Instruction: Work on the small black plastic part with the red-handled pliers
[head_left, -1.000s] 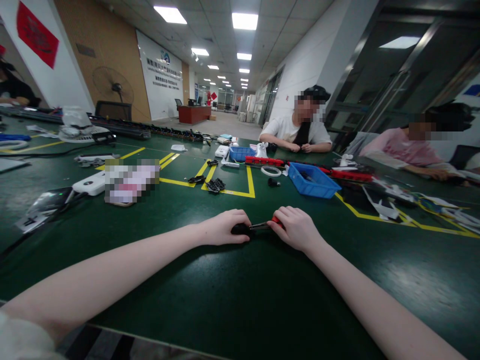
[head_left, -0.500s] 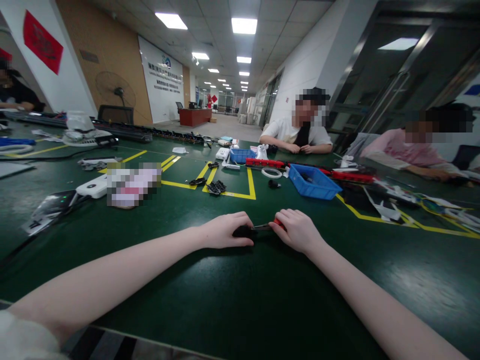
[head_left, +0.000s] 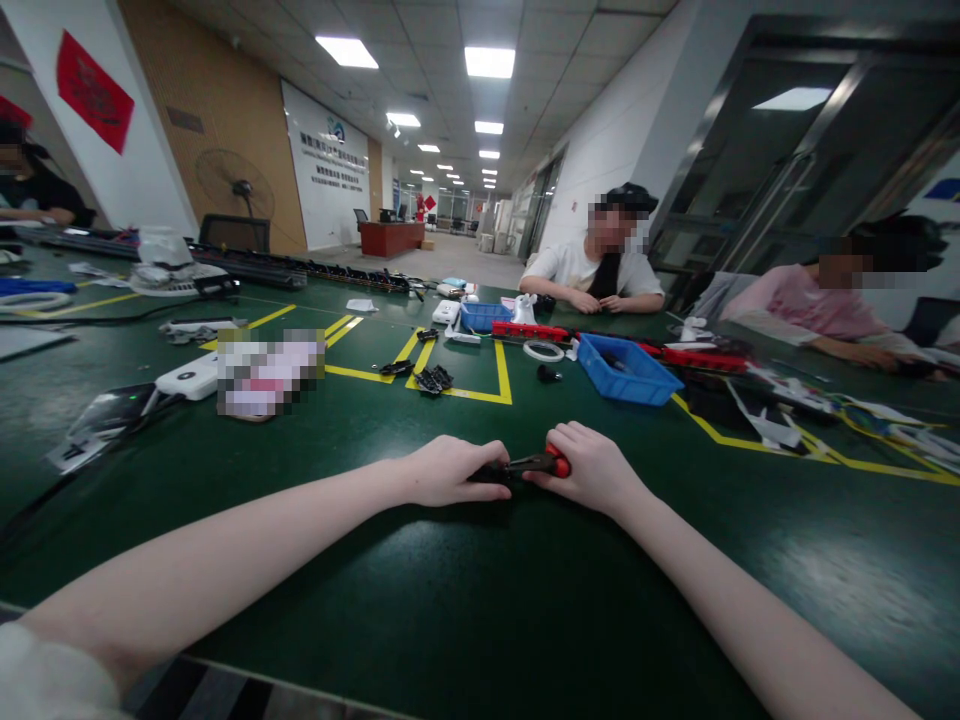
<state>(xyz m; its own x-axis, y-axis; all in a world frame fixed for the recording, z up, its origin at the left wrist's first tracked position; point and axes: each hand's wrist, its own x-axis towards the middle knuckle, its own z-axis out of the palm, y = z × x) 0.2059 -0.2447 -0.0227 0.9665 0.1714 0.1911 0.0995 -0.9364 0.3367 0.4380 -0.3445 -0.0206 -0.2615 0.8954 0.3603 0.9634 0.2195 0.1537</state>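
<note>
Most of a small black part [head_left: 491, 474] is hidden inside the left hand [head_left: 454, 470], fingers closed around it; its shape is hard to make out. The right hand [head_left: 591, 466] grips and partly covers the pliers [head_left: 535, 463]. Just below the frame's centre, they run roughly crosswise, dark nose pointing left, red handle showing.
</note>
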